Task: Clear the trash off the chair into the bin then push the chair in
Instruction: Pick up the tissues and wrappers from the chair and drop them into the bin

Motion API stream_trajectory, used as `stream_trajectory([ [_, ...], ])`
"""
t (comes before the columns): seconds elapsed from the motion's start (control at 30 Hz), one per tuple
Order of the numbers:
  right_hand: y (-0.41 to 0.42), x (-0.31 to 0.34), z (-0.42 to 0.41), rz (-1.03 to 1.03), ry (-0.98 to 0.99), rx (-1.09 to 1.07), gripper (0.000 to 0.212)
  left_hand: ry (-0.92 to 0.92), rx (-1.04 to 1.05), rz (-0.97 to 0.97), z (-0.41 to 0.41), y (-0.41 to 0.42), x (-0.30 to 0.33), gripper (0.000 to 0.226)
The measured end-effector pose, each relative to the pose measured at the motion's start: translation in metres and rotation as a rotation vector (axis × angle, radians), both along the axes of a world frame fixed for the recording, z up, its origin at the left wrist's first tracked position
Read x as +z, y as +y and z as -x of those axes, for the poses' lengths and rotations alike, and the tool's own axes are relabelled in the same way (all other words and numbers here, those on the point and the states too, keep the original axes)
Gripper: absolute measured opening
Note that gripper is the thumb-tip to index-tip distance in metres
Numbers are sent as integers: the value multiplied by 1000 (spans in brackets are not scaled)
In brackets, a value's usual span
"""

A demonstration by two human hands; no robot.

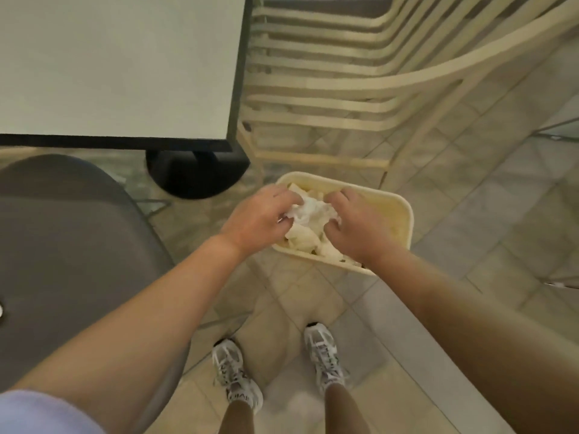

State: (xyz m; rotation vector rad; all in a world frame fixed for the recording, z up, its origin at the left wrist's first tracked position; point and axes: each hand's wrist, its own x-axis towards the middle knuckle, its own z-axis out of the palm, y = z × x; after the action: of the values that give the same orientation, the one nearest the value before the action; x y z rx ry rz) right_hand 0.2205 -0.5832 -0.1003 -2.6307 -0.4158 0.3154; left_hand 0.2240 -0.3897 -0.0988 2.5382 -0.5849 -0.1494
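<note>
left hand [255,219] and right hand [355,227] both squeeze the white paper trash [313,214] between them | bin [398,214] right under the hands; gray chair [69,245] left of them

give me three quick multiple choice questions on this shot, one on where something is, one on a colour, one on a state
1. Where is the bin?
A. on the table
B. on the floor ahead of the shoes
C. on the grey chair

2. What colour is the bin?
A. cream
B. black
C. blue

3. What are the hands doing?
A. hanging free
B. both holding the tissue over the bin
C. pushing the chair

Answers:
1 B, it stands on the tiles beyond the shoes.
2 A, its rim and walls are cream.
3 B, left hand and right hand grip the tissue above the bin.
</note>
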Motion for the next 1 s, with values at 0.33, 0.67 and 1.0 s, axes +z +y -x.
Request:
stream_trajectory([
  [0.33,-39,-29,-13,422,287,42,31,302,-74,-211,-28,-55,-46,28],
  [0.67,-20,-22,-20,428,269,86,33,270,-44,-343,-26,-47,-35,38],
  [1.0,38,16,-10,269,-13,226,12,58,66,-168,-1,-6,1,26],
])
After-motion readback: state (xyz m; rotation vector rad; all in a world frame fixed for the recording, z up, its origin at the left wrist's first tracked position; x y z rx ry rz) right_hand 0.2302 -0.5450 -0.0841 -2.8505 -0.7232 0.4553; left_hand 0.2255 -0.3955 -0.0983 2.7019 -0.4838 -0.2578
